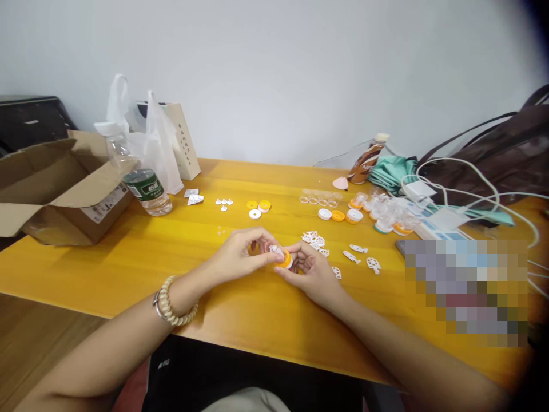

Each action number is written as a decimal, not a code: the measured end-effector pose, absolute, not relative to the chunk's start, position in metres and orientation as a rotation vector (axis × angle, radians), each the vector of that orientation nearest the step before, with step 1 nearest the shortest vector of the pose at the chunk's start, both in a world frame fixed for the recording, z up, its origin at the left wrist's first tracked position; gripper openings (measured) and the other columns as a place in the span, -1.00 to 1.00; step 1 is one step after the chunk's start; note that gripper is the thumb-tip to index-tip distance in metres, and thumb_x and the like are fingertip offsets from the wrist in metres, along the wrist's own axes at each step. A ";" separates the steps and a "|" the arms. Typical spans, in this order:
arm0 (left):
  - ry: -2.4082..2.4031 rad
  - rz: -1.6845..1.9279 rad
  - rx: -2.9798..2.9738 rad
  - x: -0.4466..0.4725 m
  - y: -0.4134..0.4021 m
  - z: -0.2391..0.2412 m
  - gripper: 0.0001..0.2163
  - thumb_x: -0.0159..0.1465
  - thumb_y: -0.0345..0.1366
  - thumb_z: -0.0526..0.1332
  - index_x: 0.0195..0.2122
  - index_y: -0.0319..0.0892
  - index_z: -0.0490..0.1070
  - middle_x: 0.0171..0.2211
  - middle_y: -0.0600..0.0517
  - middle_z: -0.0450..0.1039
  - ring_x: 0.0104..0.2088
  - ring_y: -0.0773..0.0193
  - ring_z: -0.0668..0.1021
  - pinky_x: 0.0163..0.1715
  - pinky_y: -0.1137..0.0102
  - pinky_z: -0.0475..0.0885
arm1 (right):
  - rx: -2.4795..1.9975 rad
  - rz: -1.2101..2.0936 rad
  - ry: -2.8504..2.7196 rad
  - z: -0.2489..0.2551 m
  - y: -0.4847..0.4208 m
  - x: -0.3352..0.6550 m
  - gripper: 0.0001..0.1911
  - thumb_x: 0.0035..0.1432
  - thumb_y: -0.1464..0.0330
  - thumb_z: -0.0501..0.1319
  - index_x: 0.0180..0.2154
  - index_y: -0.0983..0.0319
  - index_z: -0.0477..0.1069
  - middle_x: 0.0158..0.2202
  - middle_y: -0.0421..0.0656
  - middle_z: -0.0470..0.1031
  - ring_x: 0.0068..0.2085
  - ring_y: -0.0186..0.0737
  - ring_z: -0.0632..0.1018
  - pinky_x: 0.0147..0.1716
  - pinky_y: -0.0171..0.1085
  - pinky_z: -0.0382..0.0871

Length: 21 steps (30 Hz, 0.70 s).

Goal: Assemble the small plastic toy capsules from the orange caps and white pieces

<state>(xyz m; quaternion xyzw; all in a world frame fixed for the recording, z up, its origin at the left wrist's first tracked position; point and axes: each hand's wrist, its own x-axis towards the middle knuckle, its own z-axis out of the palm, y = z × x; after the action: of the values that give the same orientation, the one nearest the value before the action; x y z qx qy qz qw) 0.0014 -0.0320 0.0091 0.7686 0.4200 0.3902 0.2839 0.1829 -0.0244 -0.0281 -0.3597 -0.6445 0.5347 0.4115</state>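
Over the middle of the table, my left hand [246,254] and my right hand [315,272] meet with closed fingers on a small clear-topped plastic piece with an orange ring [285,261]. My left fingers grip its clear part; the right ones pinch the orange and white side. Part of it is hidden by my fingers. Just beyond my right hand lie several white flat cut-out plastic parts [316,240], and more white parts [352,257] lie to its right. Yellow and white rings [254,214] rest farther back, beside tiny white pegs [223,201].
An open cardboard box [64,212] and a water bottle [148,191] stand at left, near a white plastic bag [160,149]. Clear cups [319,198], orange and white caps [338,216] and finished-looking clear-domed pieces [386,212] lie at back right, near white cables [493,194] and a drink bottle [368,160].
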 end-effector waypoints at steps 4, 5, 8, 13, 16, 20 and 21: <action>1.091 1.074 2.187 -0.002 -0.031 0.010 -0.82 0.19 -0.24 0.21 -0.24 -0.22 0.45 -0.35 -0.01 0.47 -0.34 0.32 0.48 -0.29 0.41 0.37 | -0.902 1.388 -1.592 -0.029 -0.023 0.183 -0.69 -0.14 0.31 0.36 -0.35 0.22 0.31 -0.50 -0.29 0.41 -0.51 -0.43 0.40 -0.48 -0.37 0.28; 1.078 1.090 2.215 -0.003 -0.031 0.011 -0.80 0.20 -0.25 0.19 -0.20 -0.22 0.44 -0.33 -0.03 0.47 -0.32 0.31 0.48 -0.27 0.39 0.38 | -0.909 1.401 -1.582 -0.029 -0.023 0.183 -0.69 -0.14 0.31 0.37 -0.35 0.22 0.31 -0.49 -0.28 0.42 -0.51 -0.42 0.41 -0.48 -0.37 0.29; 1.044 1.122 2.255 -0.006 -0.030 0.013 -0.76 0.23 -0.28 0.17 -0.11 -0.22 0.41 -0.28 -0.05 0.47 -0.28 0.30 0.49 -0.21 0.37 0.38 | -0.922 1.413 -1.568 -0.028 -0.023 0.183 -0.68 -0.15 0.29 0.37 -0.36 0.21 0.31 -0.48 -0.27 0.43 -0.50 -0.40 0.42 -0.46 -0.35 0.30; 1.018 1.088 2.278 -0.008 -0.030 0.013 -0.75 0.21 -0.28 0.19 -0.09 -0.21 0.42 -0.30 -0.04 0.47 -0.29 0.31 0.49 -0.22 0.38 0.39 | -0.906 1.405 -1.576 -0.028 -0.025 0.183 -0.69 -0.15 0.30 0.37 -0.35 0.22 0.31 -0.49 -0.27 0.42 -0.50 -0.41 0.42 -0.47 -0.36 0.28; 1.001 1.087 2.299 -0.008 -0.030 0.012 -0.75 0.21 -0.29 0.20 -0.10 -0.22 0.42 -0.29 -0.04 0.46 -0.28 0.31 0.49 -0.22 0.39 0.38 | -0.898 1.408 -1.576 -0.029 -0.024 0.183 -0.68 -0.15 0.31 0.37 -0.34 0.22 0.31 -0.47 -0.26 0.44 -0.50 -0.41 0.42 -0.47 -0.36 0.28; 1.011 1.096 2.302 -0.007 -0.031 0.012 -0.76 0.20 -0.27 0.20 -0.12 -0.21 0.42 -0.30 -0.04 0.45 -0.29 0.31 0.49 -0.23 0.39 0.39 | -0.898 1.410 -1.575 -0.029 -0.024 0.184 -0.68 -0.13 0.32 0.36 -0.33 0.22 0.31 -0.45 -0.25 0.45 -0.48 -0.40 0.43 -0.44 -0.35 0.30; 1.013 1.093 2.301 -0.006 -0.031 0.013 -0.76 0.20 -0.26 0.21 -0.12 -0.21 0.43 -0.30 -0.04 0.45 -0.30 0.31 0.49 -0.24 0.39 0.39 | -0.899 1.411 -1.570 -0.028 -0.024 0.184 -0.68 -0.13 0.32 0.36 -0.33 0.22 0.31 -0.45 -0.25 0.46 -0.47 -0.40 0.44 -0.43 -0.34 0.31</action>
<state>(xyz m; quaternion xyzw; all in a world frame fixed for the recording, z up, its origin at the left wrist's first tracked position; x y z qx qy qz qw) -0.0065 -0.0313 0.0128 0.8226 0.3620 0.3907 0.1990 0.1838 -0.0239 -0.0285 -0.3570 -0.6239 0.5607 0.4109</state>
